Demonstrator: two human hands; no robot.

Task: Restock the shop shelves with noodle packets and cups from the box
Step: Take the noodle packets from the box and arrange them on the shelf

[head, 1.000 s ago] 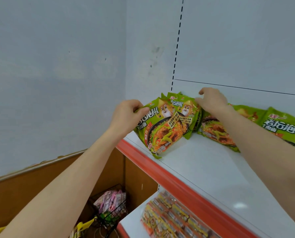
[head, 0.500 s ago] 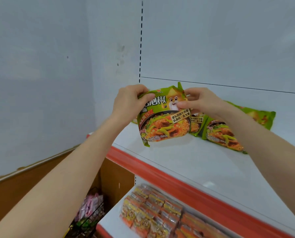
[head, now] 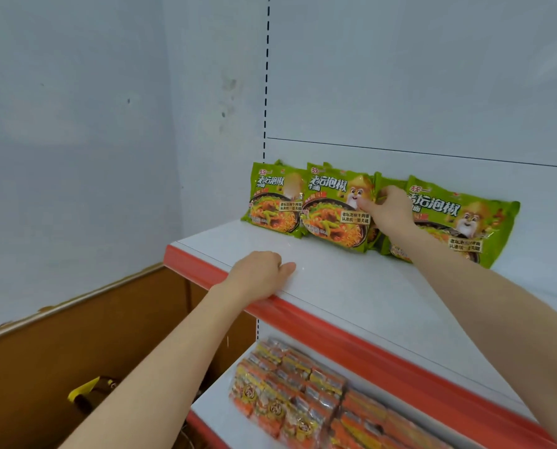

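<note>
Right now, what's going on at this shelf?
A person is restocking. Green noodle packets stand in a row, leaning against the back panel of the white shelf. The right hand touches the packets near the middle of the row, apparently straightening them. The left hand rests empty near the shelf's red front edge. Orange packets fill the shelf below.

3 green noodle pkts stand in a row at the back of the upper shelf (head: 351,286), leaning on the rear panel, fronts out. Left pkt (head: 275,197) by the shelf's left end; middle pkt (head: 333,209) overlaps its right edge. Right pkt (head: 455,218) sits a bit apart, w/ another green pkt (head: 388,184) half hidden in between. Each shows a noodle bowl & cartoon mascot. Lower shelf: rows of orange pkts (head: 303,393), lying flat.
</note>
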